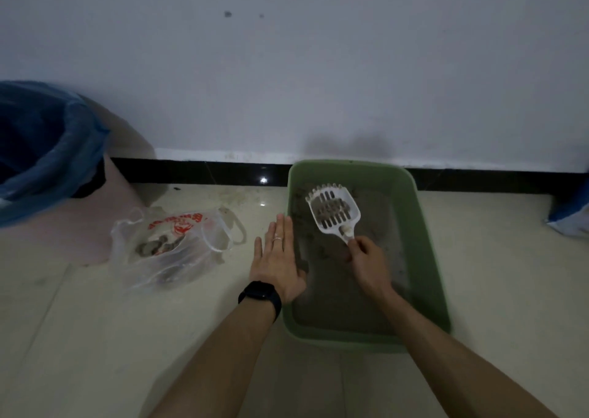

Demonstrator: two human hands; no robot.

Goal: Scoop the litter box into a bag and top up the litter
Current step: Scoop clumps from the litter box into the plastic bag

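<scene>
A pale tiled floor (95, 338) carries a green litter box (334, 339) at its far edge, a clear, red-printed plastic bag (178, 251) lying just left of it, a blue-lined pink bin (119, 175) farther left, and a blue-and-white sack (570, 221) at far right.

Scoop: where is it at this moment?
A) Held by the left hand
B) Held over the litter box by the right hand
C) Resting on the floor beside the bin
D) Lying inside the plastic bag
B: the right hand grips the handle of the white scoop, whose slotted head, carrying some grey litter, is over the green litter box. The left hand is flat and open at the box's left rim.
</scene>
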